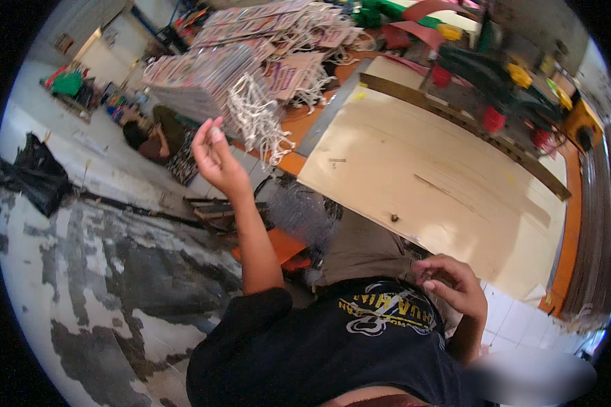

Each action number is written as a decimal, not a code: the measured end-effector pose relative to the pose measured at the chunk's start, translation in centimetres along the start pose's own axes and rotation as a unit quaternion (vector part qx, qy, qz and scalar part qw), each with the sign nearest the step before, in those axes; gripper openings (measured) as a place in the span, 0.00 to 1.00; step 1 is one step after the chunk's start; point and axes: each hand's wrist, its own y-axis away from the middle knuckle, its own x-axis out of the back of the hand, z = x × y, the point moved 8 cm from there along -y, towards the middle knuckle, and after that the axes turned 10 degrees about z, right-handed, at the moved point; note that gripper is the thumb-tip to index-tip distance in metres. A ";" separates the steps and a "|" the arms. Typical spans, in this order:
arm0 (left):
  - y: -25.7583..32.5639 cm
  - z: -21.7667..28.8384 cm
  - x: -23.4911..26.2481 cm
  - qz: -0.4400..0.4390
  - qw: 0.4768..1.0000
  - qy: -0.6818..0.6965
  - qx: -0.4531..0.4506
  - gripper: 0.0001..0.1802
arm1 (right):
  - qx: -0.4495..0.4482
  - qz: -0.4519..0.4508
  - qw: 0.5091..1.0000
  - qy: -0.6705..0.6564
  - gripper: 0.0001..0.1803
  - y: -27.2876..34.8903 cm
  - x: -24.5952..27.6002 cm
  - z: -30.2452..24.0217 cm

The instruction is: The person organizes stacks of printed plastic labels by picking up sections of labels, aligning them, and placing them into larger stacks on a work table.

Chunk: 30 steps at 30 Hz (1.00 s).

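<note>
My left hand [223, 161] is raised at the left, its fingers loosely bent and apart from the thumb, with nothing visible in it. Just beyond it stands a tall stack of printed paper bags [204, 81], with a bunch of white cord handles [256, 112] hanging over its side. My right hand [455, 286] hovers by my lap, next to the near edge of a cream board [421, 169] on the table. Its fingers are curved with a gap to the thumb, and I see nothing held. A long brass-coloured metal bar [468, 122] lies across the board's far part.
Behind the bar stands a dark green machine [482, 71] with yellow knobs and red parts. An orange tabletop [569, 224] shows around the board. At the right is a tall stack of brown sheets [599, 203]. Another person [157, 139] is low on the floor at far left, near a black plastic bag [37, 176].
</note>
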 end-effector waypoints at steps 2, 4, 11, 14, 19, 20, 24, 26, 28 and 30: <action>-0.7 0.1 0.0 0.000 0.999 -0.014 -0.032 0.16 | -0.016 -0.020 1.000 -0.011 0.20 0.0 -0.2 0.0; -1.6 -0.1 0.1 0.012 0.997 -0.050 -0.060 0.14 | -0.035 -0.026 0.999 -0.012 0.21 0.1 -0.2 0.0; -5.5 1.8 -1.2 -0.015 0.932 -0.275 -0.236 0.19 | -0.011 -0.083 0.996 0.028 0.22 -0.2 -0.7 0.2; -6.8 2.2 -2.1 -0.049 0.903 -0.306 -0.299 0.23 | -0.020 -0.088 0.996 0.027 0.23 -0.5 -1.1 0.5; -7.3 3.6 -3.4 -0.100 0.862 -0.329 -0.373 0.26 | -0.023 -0.070 0.997 0.012 0.22 -0.2 -1.8 0.2; -7.1 3.8 -3.5 -0.107 0.856 -0.331 -0.382 0.26 | -0.015 -0.070 0.997 0.022 0.22 0.1 -1.8 0.2; -7.1 3.6 -3.5 -0.113 0.860 -0.325 -0.378 0.29 | -0.017 -0.070 0.997 0.032 0.22 0.7 -2.5 0.4; -7.2 3.2 -2.9 -0.129 0.857 -0.339 -0.366 0.30 | -0.054 -0.067 0.996 0.005 0.22 1.4 -2.7 0.8; -7.5 2.9 -3.1 -0.132 0.869 -0.316 -0.356 0.32 | -0.066 -0.050 0.997 0.003 0.22 1.6 -2.2 1.2; -7.5 2.5 -3.3 -0.141 0.876 -0.307 -0.344 0.33 | -0.064 -0.043 0.997 0.023 0.22 1.6 -1.9 1.8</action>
